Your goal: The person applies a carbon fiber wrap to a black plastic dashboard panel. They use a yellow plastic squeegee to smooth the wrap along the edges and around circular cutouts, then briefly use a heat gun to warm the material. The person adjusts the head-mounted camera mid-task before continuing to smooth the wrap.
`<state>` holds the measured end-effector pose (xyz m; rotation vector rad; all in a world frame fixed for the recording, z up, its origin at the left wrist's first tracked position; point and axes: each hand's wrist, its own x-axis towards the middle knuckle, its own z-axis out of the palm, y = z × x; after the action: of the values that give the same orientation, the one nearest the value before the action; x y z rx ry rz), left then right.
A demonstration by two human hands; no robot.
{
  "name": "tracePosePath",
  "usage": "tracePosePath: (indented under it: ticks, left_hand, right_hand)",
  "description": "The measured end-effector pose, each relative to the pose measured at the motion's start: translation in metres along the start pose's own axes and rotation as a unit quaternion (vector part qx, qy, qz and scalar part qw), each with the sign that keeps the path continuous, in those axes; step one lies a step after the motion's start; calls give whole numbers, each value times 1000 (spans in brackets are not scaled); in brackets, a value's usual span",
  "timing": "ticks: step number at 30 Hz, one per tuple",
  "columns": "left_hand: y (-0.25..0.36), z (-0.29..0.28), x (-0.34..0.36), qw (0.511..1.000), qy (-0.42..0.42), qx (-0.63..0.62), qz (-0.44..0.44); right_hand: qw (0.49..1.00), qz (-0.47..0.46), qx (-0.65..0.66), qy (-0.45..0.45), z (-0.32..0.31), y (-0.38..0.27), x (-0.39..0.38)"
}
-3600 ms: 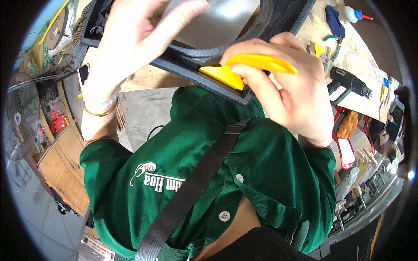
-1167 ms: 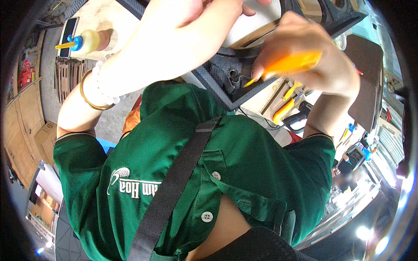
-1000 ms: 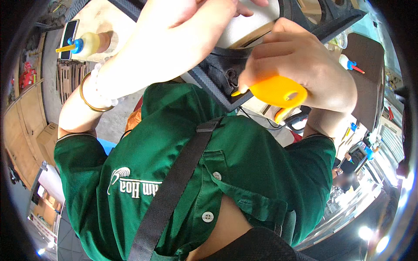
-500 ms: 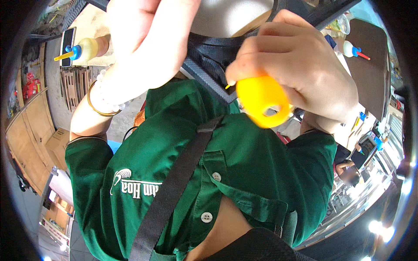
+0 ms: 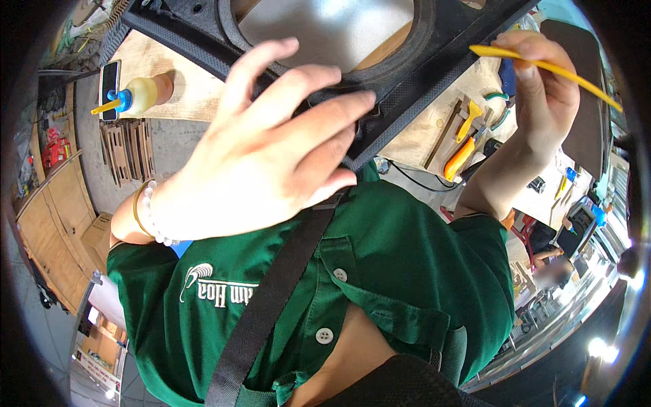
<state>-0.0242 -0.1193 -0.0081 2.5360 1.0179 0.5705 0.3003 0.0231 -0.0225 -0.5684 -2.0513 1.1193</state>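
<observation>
A black panel [image 5: 413, 102] with a textured edge and a large round opening lies at the top, one corner pointing toward me. My left hand [image 5: 271, 142] rests over that corner with its fingers spread, the fingertips near the opening's rim; it holds nothing. Beyond the panel's right edge, my right hand [image 5: 546, 88] is raised and closed around a thin, slightly curved yellow tool [image 5: 580, 81], seen edge-on. The tool stands apart from the panel, and its exact kind does not show. Through the opening a silvery surface [image 5: 325, 30] is visible.
On the wooden table [image 5: 196, 88] at left stand a squeeze bottle [image 5: 146, 93] with a blue and yellow nozzle and a phone [image 5: 110, 85]. At right lie a yellow brush [image 5: 469, 119], an orange-handled tool [image 5: 459, 159] and green-handled pliers [image 5: 500, 108]. Dark slats [image 5: 127, 150] stand at left.
My right hand has lifted the yellow tool off the panel's corner and moved right with it. My left hand has come down and spread over the corner.
</observation>
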Motion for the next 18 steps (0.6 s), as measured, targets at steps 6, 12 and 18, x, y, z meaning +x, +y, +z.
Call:
tracePosePath:
  ticks: [6,12,18]
  left_hand:
    - [4,-5,10,996,4,-90,-25]
    - [2,-4,9,995,-21,-95,18]
    - [-14,-11,13,989,50,-130,55]
  right_hand:
    - [999,23,4,27,16,-8,-17]
    - [996,16,-83,-2,17,-14,-7]
    - [957,-17,-223,-182,5,-34,47]
